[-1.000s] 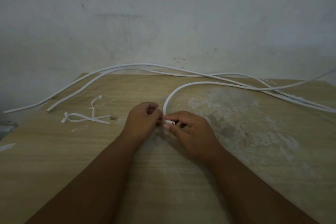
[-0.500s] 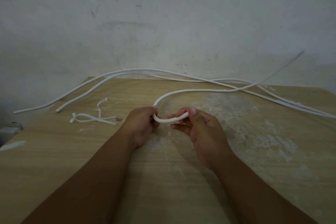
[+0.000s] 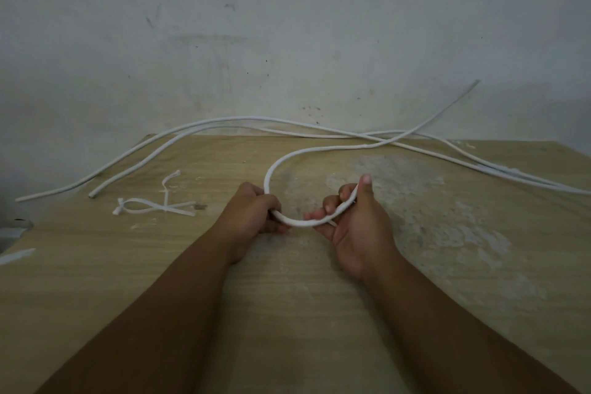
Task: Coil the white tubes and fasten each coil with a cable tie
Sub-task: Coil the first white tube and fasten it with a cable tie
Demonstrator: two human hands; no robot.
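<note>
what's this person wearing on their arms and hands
Nothing visible. Both forearms are bare to the frame edge, no sleeves. The left hand and right hand carry no gloves, rings, watch or bands.

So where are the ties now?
In the head view, the ties lie on the table, left of the left hand that grips the tube, near two loose tube ends.

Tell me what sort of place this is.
Probably a plain workroom or a home work corner: a worn wooden table stands against a bare, scuffed wall, with loose white tubes and cable ties lying on it.
</note>
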